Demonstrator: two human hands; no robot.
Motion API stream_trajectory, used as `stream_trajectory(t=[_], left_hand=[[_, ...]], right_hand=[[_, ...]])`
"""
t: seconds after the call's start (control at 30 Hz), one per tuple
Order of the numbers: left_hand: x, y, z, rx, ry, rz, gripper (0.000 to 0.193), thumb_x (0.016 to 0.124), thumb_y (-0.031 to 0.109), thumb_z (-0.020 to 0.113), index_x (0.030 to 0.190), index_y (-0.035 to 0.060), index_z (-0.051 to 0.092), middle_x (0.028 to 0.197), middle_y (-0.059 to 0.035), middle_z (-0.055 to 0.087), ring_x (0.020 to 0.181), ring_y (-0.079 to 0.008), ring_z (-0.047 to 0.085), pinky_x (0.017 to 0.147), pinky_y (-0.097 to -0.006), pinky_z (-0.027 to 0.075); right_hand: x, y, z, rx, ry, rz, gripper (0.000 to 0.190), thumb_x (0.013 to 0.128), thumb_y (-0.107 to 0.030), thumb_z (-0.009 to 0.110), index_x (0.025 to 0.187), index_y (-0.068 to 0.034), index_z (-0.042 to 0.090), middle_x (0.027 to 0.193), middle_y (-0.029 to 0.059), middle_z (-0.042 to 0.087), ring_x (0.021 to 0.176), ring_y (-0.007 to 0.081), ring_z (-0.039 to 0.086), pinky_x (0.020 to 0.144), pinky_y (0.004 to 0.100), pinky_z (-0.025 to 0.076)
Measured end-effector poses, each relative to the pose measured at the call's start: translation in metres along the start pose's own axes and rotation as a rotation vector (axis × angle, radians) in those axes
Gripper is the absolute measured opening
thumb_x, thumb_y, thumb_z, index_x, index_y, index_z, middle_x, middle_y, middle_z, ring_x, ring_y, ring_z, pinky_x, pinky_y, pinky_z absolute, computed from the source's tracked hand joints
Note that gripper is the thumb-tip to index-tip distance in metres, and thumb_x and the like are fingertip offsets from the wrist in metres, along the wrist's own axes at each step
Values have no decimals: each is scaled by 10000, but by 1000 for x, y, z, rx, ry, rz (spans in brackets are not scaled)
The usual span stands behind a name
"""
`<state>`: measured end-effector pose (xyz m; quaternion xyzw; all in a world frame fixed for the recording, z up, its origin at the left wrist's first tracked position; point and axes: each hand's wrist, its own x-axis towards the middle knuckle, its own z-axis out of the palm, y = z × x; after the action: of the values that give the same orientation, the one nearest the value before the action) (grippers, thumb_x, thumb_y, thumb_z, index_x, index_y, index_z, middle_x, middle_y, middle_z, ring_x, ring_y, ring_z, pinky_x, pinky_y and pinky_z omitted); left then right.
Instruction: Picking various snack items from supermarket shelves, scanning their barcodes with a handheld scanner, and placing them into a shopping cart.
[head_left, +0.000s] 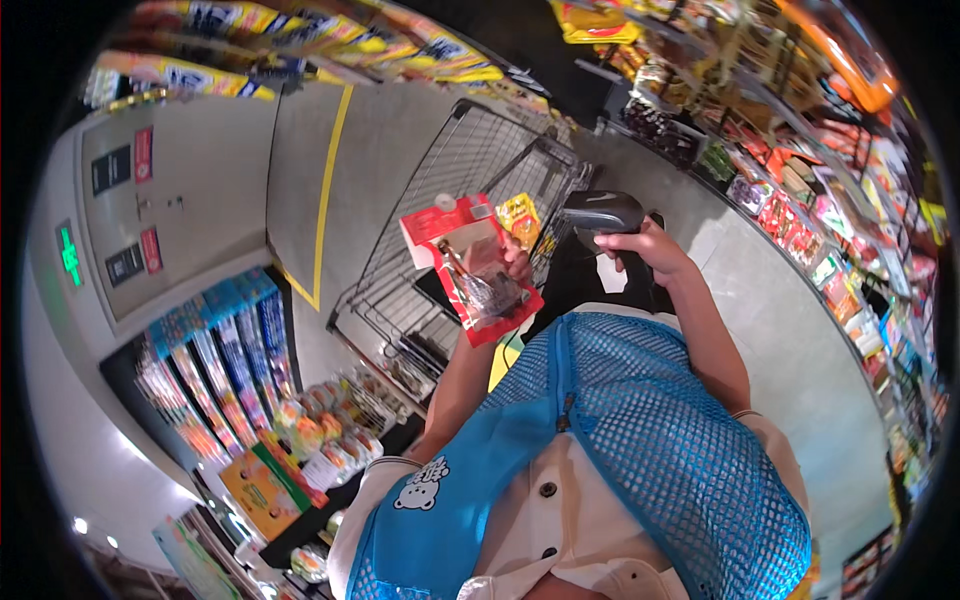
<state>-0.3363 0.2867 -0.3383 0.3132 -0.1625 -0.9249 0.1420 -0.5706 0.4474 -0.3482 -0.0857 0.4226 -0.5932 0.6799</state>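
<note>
My left hand (517, 259) holds a red food packet (480, 285) by its edge, in front of my chest. Dark, vacuum-wrapped food shows through the packet's clear window, and the top flap has a hanging hole. Just behind it is a yellow packet (519, 214); whether my fingers touch that one, I cannot tell. In my right hand (649, 251) is a black handheld barcode scanner (604, 211), its head turned toward the packets. A white tag (612, 276) lies below the scanner against dark fabric.
A wire shopping cart (442, 176) stands right ahead. Shelves of packaged goods (795, 217) curve along the right. At left are boxed fruit (322, 416), a display rack (225, 360) and a grey door (180, 172). Yellow tape (330, 195) marks the floor.
</note>
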Motion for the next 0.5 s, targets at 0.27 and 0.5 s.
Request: stream_trajectory(t=[0.27,0.5], left_hand=[[-75,47,-134,-179,355,262,319,938,407,508,995,94,536,829,-19,545,784,-191,525,730,-346,466],[-75,70,-169,412,811,404,246,970,250,535,1120,61,583,1040,-92,666,942,-169,630,845,-320,487]], right_hand=[[57,23,55,-85,24,217,220,779,-144,733,947,-50,626,681,5,559,620,93,546,511,254,458],[87,42,92,-123,34,248,205,789,-145,728,935,-47,624,688,0,555,602,90,536,513,246,453]])
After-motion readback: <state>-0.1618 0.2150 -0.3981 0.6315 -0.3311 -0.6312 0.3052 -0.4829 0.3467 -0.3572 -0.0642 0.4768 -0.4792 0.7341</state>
